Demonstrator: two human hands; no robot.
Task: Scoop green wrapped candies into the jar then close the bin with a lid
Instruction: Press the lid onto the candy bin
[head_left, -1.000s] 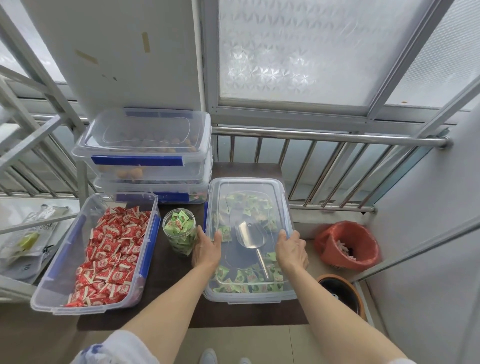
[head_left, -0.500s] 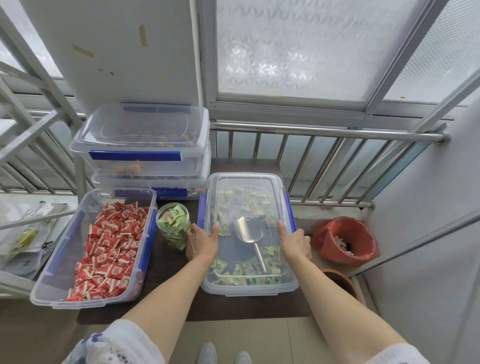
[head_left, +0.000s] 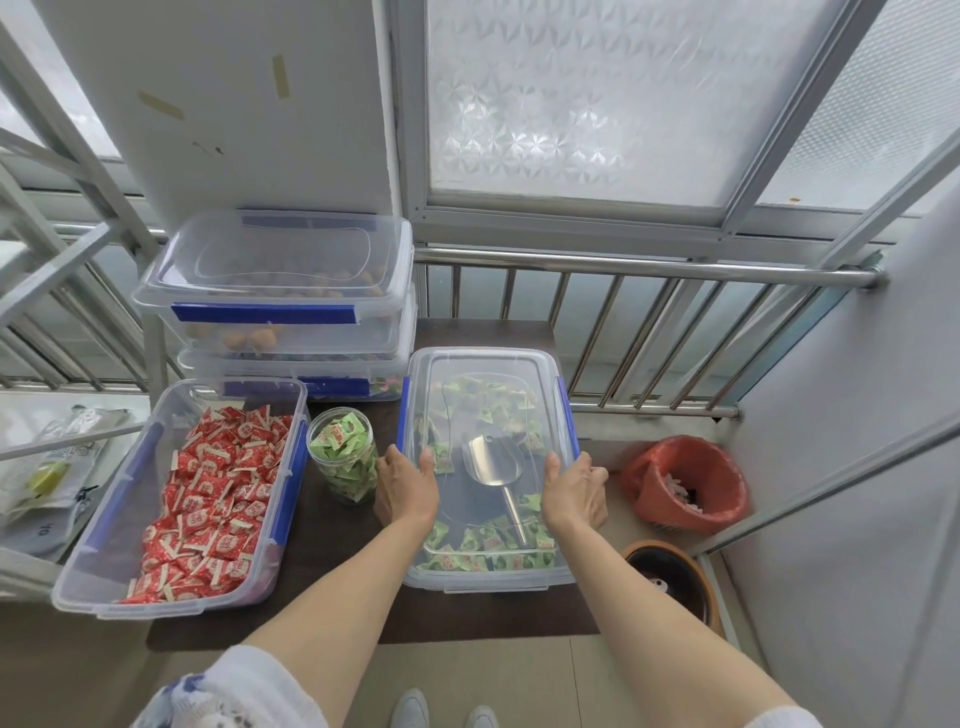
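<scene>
Closing step in hand — the jar (head_left: 344, 456) stands full at nine o'clock of the bin (head_left: 488, 569). The clear lid (head_left: 485, 410) rests on the bin, scoop (head_left: 491, 467) and green candies (head_left: 483, 551) beneath. The left hand (head_left: 408, 488) and right hand (head_left: 574, 491) clasp the lid's long edges, thumbs on top, forearms roughly parallel. Next, judged: press down — fold the blue latches (head_left: 567, 415).

- Setting: enclosed residential balcony used for sorting sweets.
- Evidence: frosted sliding window (head_left: 571, 98) above a steel railing (head_left: 639, 267).
- Tiled floor (head_left: 457, 670) carries a low dark table (head_left: 332, 530).
- Stacked lidded plastic bins (head_left: 280, 306); red-lined waste basket (head_left: 685, 486) in the corner.
</scene>
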